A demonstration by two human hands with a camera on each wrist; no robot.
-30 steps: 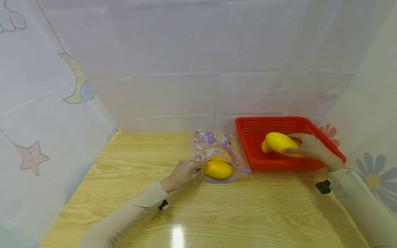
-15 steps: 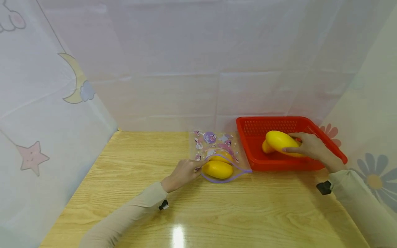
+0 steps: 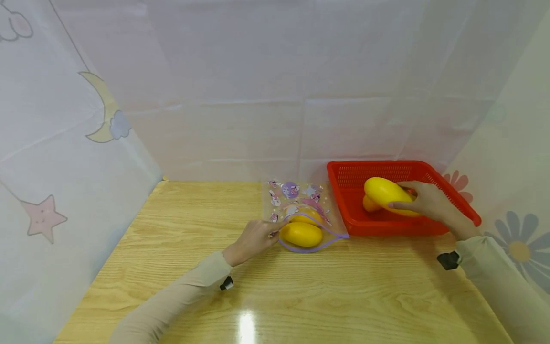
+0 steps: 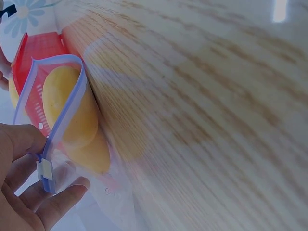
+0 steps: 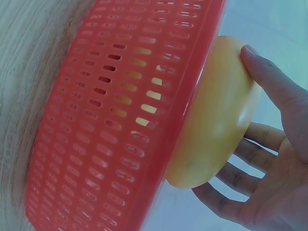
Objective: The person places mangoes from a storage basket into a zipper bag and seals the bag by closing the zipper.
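My left hand (image 3: 257, 240) pinches the left end of the mouth of a clear zip bag (image 3: 275, 198) with purple edging; its white slider (image 4: 44, 169) shows by the thumb in the left wrist view. Two yellow mangoes lie in the bag, a front mango (image 3: 301, 234) near the gaping mouth and another mango (image 4: 91, 156) behind it. Inside the red basket's outline, my right hand (image 3: 423, 200) grips a large yellow mango (image 3: 386, 193) between thumb and fingers. From the right wrist this mango (image 5: 216, 120) rises above the basket's rim. Beneath it sits a further yellow fruit (image 3: 369, 204), partly hidden.
The red perforated basket (image 3: 397, 229) stands at the back right of the wooden table (image 3: 322, 296), right beside the bag. A pale sheet (image 3: 232, 134) hangs behind, and printed sheets flank both sides.
My right hand has raised the mango slightly and tilted it a little within the basket. The left hand and the bag stay in place.
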